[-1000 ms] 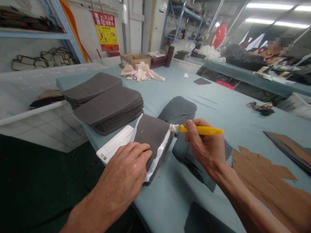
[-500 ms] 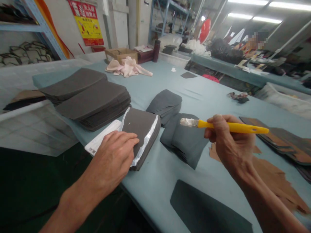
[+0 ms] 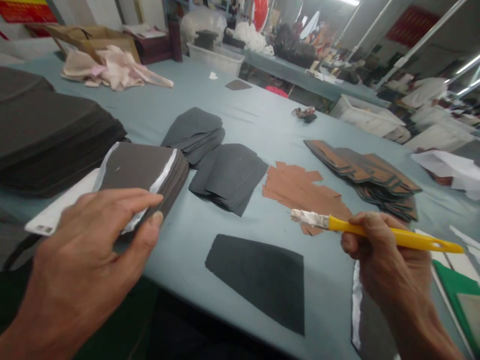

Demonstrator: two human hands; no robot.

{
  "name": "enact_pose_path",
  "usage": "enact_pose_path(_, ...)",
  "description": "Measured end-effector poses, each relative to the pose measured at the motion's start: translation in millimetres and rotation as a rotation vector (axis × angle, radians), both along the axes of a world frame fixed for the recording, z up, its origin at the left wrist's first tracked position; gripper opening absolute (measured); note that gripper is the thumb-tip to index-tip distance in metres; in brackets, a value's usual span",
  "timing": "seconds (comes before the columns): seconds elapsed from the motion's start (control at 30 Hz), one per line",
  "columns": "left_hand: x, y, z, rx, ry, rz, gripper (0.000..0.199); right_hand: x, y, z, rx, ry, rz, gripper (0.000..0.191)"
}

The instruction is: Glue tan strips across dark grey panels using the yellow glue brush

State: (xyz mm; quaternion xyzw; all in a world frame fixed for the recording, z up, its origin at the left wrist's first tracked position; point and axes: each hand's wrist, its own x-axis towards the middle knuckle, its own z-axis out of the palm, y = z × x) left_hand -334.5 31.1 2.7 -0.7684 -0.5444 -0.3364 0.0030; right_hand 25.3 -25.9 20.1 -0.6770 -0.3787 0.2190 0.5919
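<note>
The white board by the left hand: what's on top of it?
A stack of dark grey sheets, edge streaked white, lies on the white board; the board beneath is covered from view.

My brush [image 3: 375, 231] has a glossy yellow plastic handle, the near grey foam sheets [image 3: 137, 167] look matt and slightly rough under shiny glue [image 3: 164, 176], and the brown pieces [image 3: 300, 192] on the right look like matt paper.

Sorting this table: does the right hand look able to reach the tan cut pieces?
Probably yes: nothing lies between the right hand and the tan cut pieces, though it holds a brush.
</note>
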Motion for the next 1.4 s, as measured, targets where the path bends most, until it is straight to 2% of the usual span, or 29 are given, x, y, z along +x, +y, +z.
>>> enact_pose_path(0.1, 31.9, -13.1, -10.2, 0.038, 0.018, -0.164, 0.021, 13.1, -24.2, -9.9, 0.006, 0.018, -0.082, 0.043)
enact_pose_path(0.2, 60.3, -23.0, -28.3, -0.007, -0.03, -0.286, 0.021, 30.9, -49.6, -16.2, 0.018, 0.01, -0.142, 0.046)
enact_pose_path(0.3, 89.7, -35.5, -46.3, -0.075, -0.119, -0.409, 0.021, 59.0, -80.4, -19.4, 0.023, -0.013, -0.23, 0.044)
enact_pose_path(0.37, 113.3, -45.7, -52.3, -0.112, -0.151, -0.523, 0.021, 81.6, -103.8, -20.7, 0.032, -0.043, -0.313, 0.043)
enact_pose_path(0.43, 141.0, -56.3, -51.2, -0.126, -0.146, -0.656, 0.021, 104.2, -127.8, -22.5, 0.047, -0.075, -0.404, 0.042)
enact_pose_path(0.6, 220.0, -82.5, -36.4, -0.141, -0.105, -0.978, 0.023, 147.0, -181.6, -34.3, 0.071, -0.108, -0.581, 0.041)
enact_pose_path(0.73, 278.2, -100.5, -40.3, -0.171, 0.013, -1.149, 0.022, 163.7, -207.4, -50.9, 0.035, -0.103, -0.639, 0.045)
enact_pose_path(0.87, 323.1, -109.1, -52.5, -0.161, 0.186, -1.214, 0.019, 173.8, -216.4, -65.8, -0.021, -0.076, -0.635, 0.053)
enact_pose_path(1.0, 348.2, -110.8, -59.8, -0.147, 0.32, -1.21, 0.018, 181.8, -216.8, -74.0, -0.068, -0.039, -0.589, 0.059)
enact_pose_path(1.2, 356.2, -114.1, -64.2, -0.122, 0.377, -1.178, 0.019, 180.9, -214.3, -77.9, -0.101, 0.007, -0.522, 0.054)
enact_pose_path(1.4, 355.4, -115.6, -68.3, -0.066, 0.344, -1.145, 0.02, 178.9, -215.0, -78.4, -0.09, -0.01, -0.488, 0.051)
